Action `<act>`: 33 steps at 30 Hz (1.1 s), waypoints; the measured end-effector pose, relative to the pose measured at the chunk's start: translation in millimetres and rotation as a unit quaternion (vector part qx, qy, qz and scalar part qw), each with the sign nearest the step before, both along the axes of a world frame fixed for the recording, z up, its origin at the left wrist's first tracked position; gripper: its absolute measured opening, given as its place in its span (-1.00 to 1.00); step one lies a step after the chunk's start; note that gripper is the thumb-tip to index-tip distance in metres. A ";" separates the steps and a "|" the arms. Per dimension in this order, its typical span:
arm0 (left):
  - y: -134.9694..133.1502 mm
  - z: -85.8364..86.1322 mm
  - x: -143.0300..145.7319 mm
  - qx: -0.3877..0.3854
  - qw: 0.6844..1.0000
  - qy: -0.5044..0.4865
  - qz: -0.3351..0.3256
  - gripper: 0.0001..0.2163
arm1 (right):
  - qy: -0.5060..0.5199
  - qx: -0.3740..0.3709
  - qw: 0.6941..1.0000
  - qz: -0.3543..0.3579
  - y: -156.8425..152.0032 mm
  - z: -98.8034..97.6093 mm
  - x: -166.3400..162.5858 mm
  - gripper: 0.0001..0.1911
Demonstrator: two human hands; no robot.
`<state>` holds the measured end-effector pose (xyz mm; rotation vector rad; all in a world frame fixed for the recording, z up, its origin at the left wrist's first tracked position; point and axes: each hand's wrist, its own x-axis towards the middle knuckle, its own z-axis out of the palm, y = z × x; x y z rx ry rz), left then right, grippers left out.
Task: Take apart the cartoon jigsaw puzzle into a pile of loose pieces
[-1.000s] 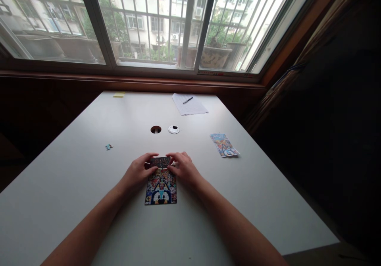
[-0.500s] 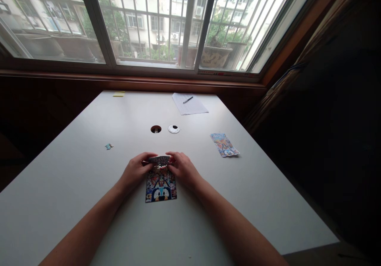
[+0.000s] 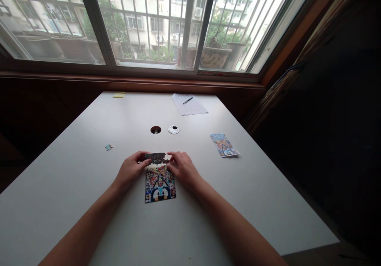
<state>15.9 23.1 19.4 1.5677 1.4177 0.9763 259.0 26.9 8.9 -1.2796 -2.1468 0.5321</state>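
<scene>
My left hand [image 3: 131, 167] pinches the left end of a strip of joined jigsaw pieces [image 3: 156, 159], thumb in front and fingers behind. The strip is dark, with pale lettering and a jagged lower edge, and it is tilted up. Beside its right end is my right hand [image 3: 183, 167], index finger and thumb apart; its thumb is close to the lower right piece, and contact is unclear. Just below the strip lies the larger assembled jigsaw section [image 3: 160, 186], showing a blue cartoon dog's face among many small colourful figures.
A few loose jigsaw pieces [image 3: 109, 147] lie at left. A creased picture sheet [image 3: 224, 145] is at right. Farther back are a round hole [image 3: 155, 130], its cover [image 3: 174, 130], paper [image 3: 193, 108] with a pen [image 3: 187, 100], and yellow sticky notes [image 3: 118, 95].
The strip has moved slightly left and up with my left hand, and its face shows more. My right hand has stayed nearly in place, and the strip's upper right end is now clear of its fingers.
</scene>
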 end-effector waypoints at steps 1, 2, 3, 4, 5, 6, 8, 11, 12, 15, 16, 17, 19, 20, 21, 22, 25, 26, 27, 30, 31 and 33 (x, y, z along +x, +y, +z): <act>0.1 0.1 -0.8 0.001 1.000 0.007 0.005 -0.66 | -0.004 0.001 1.000 -0.001 -0.1 0.3 0.3 -0.55; 0.3 0.1 -1.6 0.001 1.000 0.014 0.008 -0.65 | -0.008 0.003 1.000 -0.003 -0.3 0.8 0.7 -0.57; 0.6 -0.2 -2.5 0.001 1.000 0.021 0.011 -0.65 | -0.012 0.007 1.000 -0.004 -0.4 1.2 1.1 -0.58; 0.9 -0.6 -3.4 0.001 1.000 0.028 0.013 -0.65 | -0.015 0.011 1.000 -0.004 -0.6 1.7 1.5 -0.61; 1.2 -1.2 -4.3 0.003 0.999 0.035 0.016 -0.65 | -0.018 0.019 1.000 -0.001 -0.8 2.1 2.0 -0.64; 1.4 -1.8 -5.1 0.005 0.999 0.043 0.021 -0.65 | -0.021 0.028 0.999 0.008 -1.0 2.4 2.4 -0.68; 1.9 -2.8 -6.4 0.010 0.998 0.061 0.031 -0.64 | -0.028 0.047 0.998 0.026 -1.5 2.4 3.0 -0.75; 2.1 -3.6 -7.5 0.015 0.995 0.085 0.041 -0.61 | -0.049 0.063 0.996 0.039 -2.3 1.5 3.1 -0.77; 2.1 -3.8 -7.6 0.017 0.995 0.090 0.043 -0.61 | -0.057 0.066 0.995 0.040 -2.6 1.1 3.0 -0.76; 2.1 -4.4 -7.5 0.019 0.995 0.092 0.046 -0.61 | -0.080 0.071 0.993 0.047 -3.5 0.9 2.6 -0.73; 2.0 -4.6 -7.4 0.019 0.995 0.089 0.046 -0.62 | -0.086 0.071 0.993 0.048 -3.7 1.1 2.5 -0.72; 2.0 -4.7 -7.2 0.020 0.995 0.086 0.047 -0.62 | -0.091 0.071 0.992 0.048 -3.9 1.5 2.5 -0.72; 1.6 -4.5 -6.9 0.022 0.995 0.082 0.049 -0.63 | -0.099 0.071 0.991 0.046 -4.0 2.6 2.3 -0.72; 1.3 -4.1 -6.7 0.023 0.995 0.083 0.051 -0.64 | -0.104 0.072 0.991 0.045 -4.0 3.2 2.2 -0.72; 0.8 -3.5 -6.5 0.024 0.995 0.085 0.052 -0.63 | -0.108 0.074 0.990 0.045 -4.0 3.8 2.1 -0.72; 0.3 -2.8 -6.3 0.025 0.994 0.088 0.053 -0.63 | -0.113 0.076 0.990 0.046 -4.0 4.3 1.8 -0.72; -1.3 -0.3 -5.3 0.031 0.993 0.098 0.054 -0.63 | -0.121 0.084 0.988 0.051 -4.1 5.7 0.6 -0.73; -1.8 0.3 -5.0 0.034 0.993 0.102 0.054 -0.63 | -0.122 0.085 0.987 0.053 -4.2 6.1 0.0 -0.74; -2.1 0.7 -4.6 0.037 0.992 0.105 0.055 -0.63 | -0.125 0.087 0.987 0.056 -4.4 6.3 -0.6 -0.75; -2.3 0.7 -4.0 0.044 0.991 0.109 0.058 -0.63 | -0.137 0.096 0.984 0.066 -5.6 7.2 -3.2 -0.75; -2.2 0.5 -3.8 0.045 0.992 0.107 0.058 -0.63 | -0.141 0.100 0.982 0.072 -6.2 7.6 -4.0 -0.74; -2.2 0.3 -3.6 0.046 0.992 0.103 0.058 -0.64 | -0.145 0.109 0.980 0.083 -7.4 8.6 -5.6 -0.71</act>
